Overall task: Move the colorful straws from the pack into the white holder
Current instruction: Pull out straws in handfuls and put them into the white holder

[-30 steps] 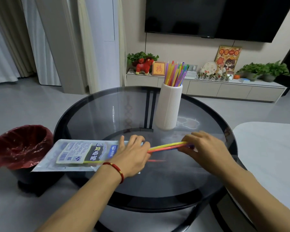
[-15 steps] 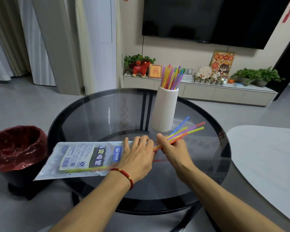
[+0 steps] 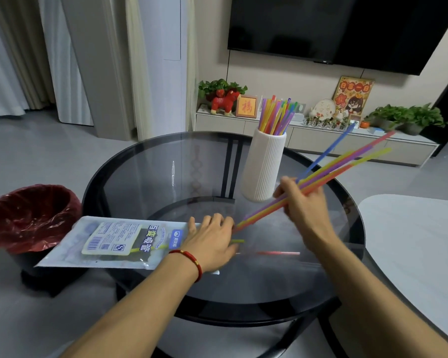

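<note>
A pack (image 3: 114,242) is being pressed flat on the glass table (image 3: 166,177) by the left hand (image 3: 212,244), fingers straight. A bunch of straws (image 3: 347,164) is being gripped by the right hand (image 3: 304,205), tilted, just beside the holder (image 3: 264,166), where more straws are standing.

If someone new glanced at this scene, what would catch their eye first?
Probably the fan of colorful straws gripped in the right hand, angled up to the right above the glass table. Next, the white holder behind it, already bristling with straws, and the left hand pressing the pack.
</note>
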Motion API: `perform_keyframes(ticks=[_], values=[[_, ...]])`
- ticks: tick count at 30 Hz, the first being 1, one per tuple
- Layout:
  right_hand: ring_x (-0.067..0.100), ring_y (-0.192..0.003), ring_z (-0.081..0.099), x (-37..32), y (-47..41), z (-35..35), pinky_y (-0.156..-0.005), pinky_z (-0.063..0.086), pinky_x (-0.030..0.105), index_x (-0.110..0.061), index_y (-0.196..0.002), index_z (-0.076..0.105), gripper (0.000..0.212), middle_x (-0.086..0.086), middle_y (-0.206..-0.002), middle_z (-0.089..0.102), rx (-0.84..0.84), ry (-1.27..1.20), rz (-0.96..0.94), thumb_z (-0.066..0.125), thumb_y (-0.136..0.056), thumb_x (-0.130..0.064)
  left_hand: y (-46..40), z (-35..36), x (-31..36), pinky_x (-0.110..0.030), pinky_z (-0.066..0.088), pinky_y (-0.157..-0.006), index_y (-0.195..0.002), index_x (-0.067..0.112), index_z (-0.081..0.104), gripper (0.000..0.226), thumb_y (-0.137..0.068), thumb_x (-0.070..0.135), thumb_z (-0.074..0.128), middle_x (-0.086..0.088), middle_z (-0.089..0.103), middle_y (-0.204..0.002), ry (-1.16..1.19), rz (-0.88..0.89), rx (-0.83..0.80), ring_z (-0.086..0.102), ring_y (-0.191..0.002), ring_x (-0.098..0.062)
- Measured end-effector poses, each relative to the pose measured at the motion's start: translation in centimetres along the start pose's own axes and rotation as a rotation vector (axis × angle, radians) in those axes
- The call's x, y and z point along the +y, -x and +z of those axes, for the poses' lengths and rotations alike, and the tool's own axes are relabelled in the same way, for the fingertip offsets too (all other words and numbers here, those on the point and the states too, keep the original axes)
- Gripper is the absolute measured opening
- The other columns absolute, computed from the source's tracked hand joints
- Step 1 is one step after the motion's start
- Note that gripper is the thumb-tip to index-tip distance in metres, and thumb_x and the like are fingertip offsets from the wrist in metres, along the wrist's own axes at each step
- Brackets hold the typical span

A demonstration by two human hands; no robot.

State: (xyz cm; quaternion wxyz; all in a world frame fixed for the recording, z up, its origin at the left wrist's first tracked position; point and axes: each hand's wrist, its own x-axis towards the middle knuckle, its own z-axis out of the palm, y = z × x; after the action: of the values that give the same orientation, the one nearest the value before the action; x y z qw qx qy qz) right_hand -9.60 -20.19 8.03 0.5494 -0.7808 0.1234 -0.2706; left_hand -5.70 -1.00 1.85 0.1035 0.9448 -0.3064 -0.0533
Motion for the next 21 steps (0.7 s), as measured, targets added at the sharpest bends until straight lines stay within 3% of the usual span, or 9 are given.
perform_keyframes(ticks=[3, 4, 7, 9, 15, 18, 21], values=[[0.003, -0.056, 0.068, -0.8, -1.4, -2.1, -0.061, 0.053, 0.026, -0.019, -0.066, 0.069, 0.036, -0.003, -0.065, 0.069, 0.106, 0.201, -0.188, 0.059, -0.101, -0.025, 0.1, 0.2, -0.2, -0.064, 0.02, -0.113, -0.132, 0.021, 0.042, 0.042, -0.097, 0.043, 0.045, -0.006, 0.046, -0.134, -0.024, 0.022, -0.024, 0.039, -0.13, -0.03], [0.007, -0.059, 0.07, -0.7, -1.7, -2.3, -0.062, 0.057, 0.03, -0.017, -0.068, 0.07, 0.038, -0.001, -0.068, 0.07, 0.095, 0.302, -0.232, 0.057, -0.102, -0.027, 0.2, 0.3, 0.1, -0.065, 0.02, -0.114, -0.134, 0.02, 0.042, 0.043, -0.097, 0.042, 0.045, -0.006, 0.045, -0.134, -0.027, 0.034, -0.028, 0.039, -0.13, -0.03], [0.036, -0.072, 0.072, 0.9, -1.9, -1.2, -0.074, 0.061, 0.052, 0.0, -0.079, 0.072, 0.043, 0.017, -0.077, 0.075, -0.071, 0.591, -0.219, 0.052, -0.104, -0.028, 0.4, 0.4, 0.8, -0.065, 0.017, -0.115, -0.138, 0.019, 0.039, 0.047, -0.097, 0.042, 0.043, -0.01, 0.043, -0.138, -0.037, 0.056, -0.063, 0.036, -0.132, -0.032], [0.043, -0.079, 0.07, 2.4, -1.5, -0.3, -0.079, 0.06, 0.054, 0.002, -0.082, 0.071, 0.046, 0.021, -0.084, 0.074, -0.174, 0.694, -0.148, 0.047, -0.105, -0.03, 0.6, 0.4, 1.0, -0.065, 0.016, -0.116, -0.14, 0.02, 0.038, 0.049, -0.098, 0.043, 0.043, -0.011, 0.041, -0.14, -0.037, 0.056, -0.074, 0.034, -0.134, -0.032], [0.017, -0.072, 0.07, 4.0, -1.7, -0.3, -0.075, 0.061, 0.04, -0.01, -0.079, 0.071, 0.041, -0.002, -0.077, 0.071, -0.258, 0.589, -0.11, 0.047, -0.107, -0.027, 0.3, 0.5, 0.8, -0.064, 0.015, -0.117, -0.14, 0.021, 0.037, 0.048, -0.098, 0.043, 0.042, -0.011, 0.041, -0.14, -0.003, 0.056, -0.062, 0.033, -0.135, -0.032], [0.015, -0.072, 0.068, 4.7, -1.3, -0.3, -0.065, 0.051, 0.025, -0.01, -0.079, 0.073, 0.044, -0.005, -0.078, 0.069, -0.272, 0.548, -0.028, 0.046, -0.108, -0.026, -0.2, 0.5, 0.8, -0.061, 0.015, -0.117, -0.139, 0.021, 0.039, 0.044, -0.1, 0.04, 0.039, -0.01, 0.041, -0.14, 0.045, 0.048, -0.048, 0.032, -0.135, -0.03], [0.017, -0.069, 0.067, 3.7, -1.8, -0.8, -0.063, 0.051, 0.027, -0.01, -0.07, 0.076, 0.045, 0.005, -0.077, 0.076, -0.132, 0.306, 0.025, 0.049, -0.104, -0.023, -0.7, 0.5, 0.6, -0.058, 0.017, -0.117, -0.136, 0.021, 0.042, 0.039, -0.101, 0.038, 0.036, -0.007, 0.043, -0.137, 0.088, 0.049, -0.006, 0.033, -0.132, -0.028]])
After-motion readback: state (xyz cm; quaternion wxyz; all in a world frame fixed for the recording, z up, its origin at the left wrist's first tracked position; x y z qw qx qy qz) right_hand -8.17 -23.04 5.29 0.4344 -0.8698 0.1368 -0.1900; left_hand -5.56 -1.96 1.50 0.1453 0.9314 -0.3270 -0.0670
